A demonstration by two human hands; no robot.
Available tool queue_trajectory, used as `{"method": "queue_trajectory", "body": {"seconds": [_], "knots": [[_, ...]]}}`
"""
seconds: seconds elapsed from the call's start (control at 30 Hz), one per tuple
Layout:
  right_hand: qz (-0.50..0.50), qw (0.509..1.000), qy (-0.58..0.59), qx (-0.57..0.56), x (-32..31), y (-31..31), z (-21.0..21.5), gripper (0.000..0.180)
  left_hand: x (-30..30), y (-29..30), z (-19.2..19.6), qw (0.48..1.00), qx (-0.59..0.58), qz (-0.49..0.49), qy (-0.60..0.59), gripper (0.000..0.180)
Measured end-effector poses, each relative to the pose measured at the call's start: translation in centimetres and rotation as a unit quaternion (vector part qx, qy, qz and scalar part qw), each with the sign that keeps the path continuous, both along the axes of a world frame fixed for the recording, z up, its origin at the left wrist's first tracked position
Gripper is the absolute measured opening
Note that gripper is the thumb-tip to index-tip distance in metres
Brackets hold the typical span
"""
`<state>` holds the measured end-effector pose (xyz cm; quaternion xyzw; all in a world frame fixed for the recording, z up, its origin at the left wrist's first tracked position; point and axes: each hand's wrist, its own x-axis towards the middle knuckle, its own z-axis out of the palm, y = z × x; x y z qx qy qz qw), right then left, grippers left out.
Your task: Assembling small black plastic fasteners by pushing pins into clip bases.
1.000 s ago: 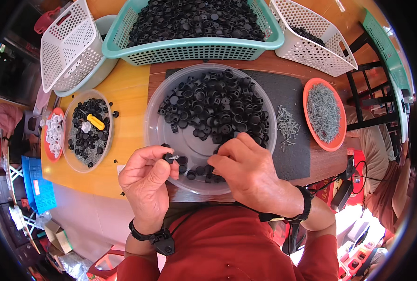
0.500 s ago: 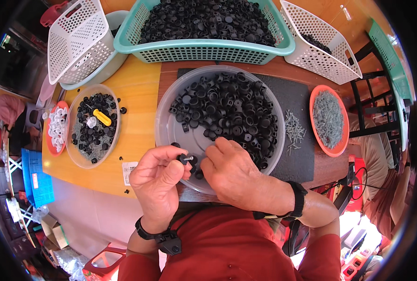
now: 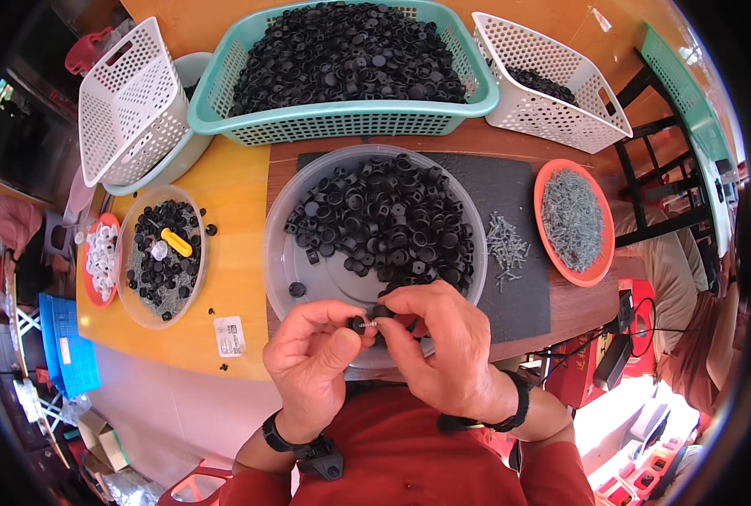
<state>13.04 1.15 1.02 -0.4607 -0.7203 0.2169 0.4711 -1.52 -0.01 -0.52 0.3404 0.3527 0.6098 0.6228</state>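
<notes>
My left hand (image 3: 315,354) pinches a small black plastic cap (image 3: 357,324) with a silver screw (image 3: 368,324) sticking out of it to the right. Facing it, my right hand (image 3: 450,346) is closed, its thumb and finger at the screw's tip and around another black plastic piece (image 3: 382,312). My right fingers partly cover that piece. Both hands are over the near rim of a round clear tub (image 3: 276,261), which holds a heap of black plastic caps (image 3: 384,215). One cap (image 3: 297,289) lies apart at the tub's left side.
Loose screws (image 3: 507,244) lie on a dark mat (image 3: 519,312), beside an orange dish of screws (image 3: 574,219). A green basket (image 3: 342,118) of black parts stands behind. To the left are a tub (image 3: 166,312) of mixed parts with a yellow-handled tool (image 3: 175,242) and white pieces (image 3: 101,261).
My right hand has come out of the heap and now meets my left hand, with a black piece in its fingers. The left hand has shifted right with its cap and screw. The view has tilted.
</notes>
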Motion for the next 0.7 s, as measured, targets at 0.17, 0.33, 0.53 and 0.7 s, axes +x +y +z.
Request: {"method": "queue_trajectory", "body": {"seconds": [0.17,0.33,0.53,0.7], "knots": [[0.006,0.997,0.083,-0.006,0.4,-0.9,-0.7,0.023,0.8,0.1,0.3,0.999,0.033,0.004,0.007,0.029],[0.007,0.994,0.106,-0.006,1.0,-0.9,-0.8,0.024,0.8,0.3,0.0,0.999,0.014,-0.026,-0.016,0.029],[0.017,0.997,0.078,0.017,1.8,-0.7,-0.5,0.030,0.9,0.5,0.1,0.997,-0.010,-0.052,-0.052,0.028],[0.040,0.992,0.109,-0.040,2.2,-1.0,-0.2,0.031,1.0,0.4,-0.2,0.996,-0.021,-0.068,-0.059,0.028]]}}
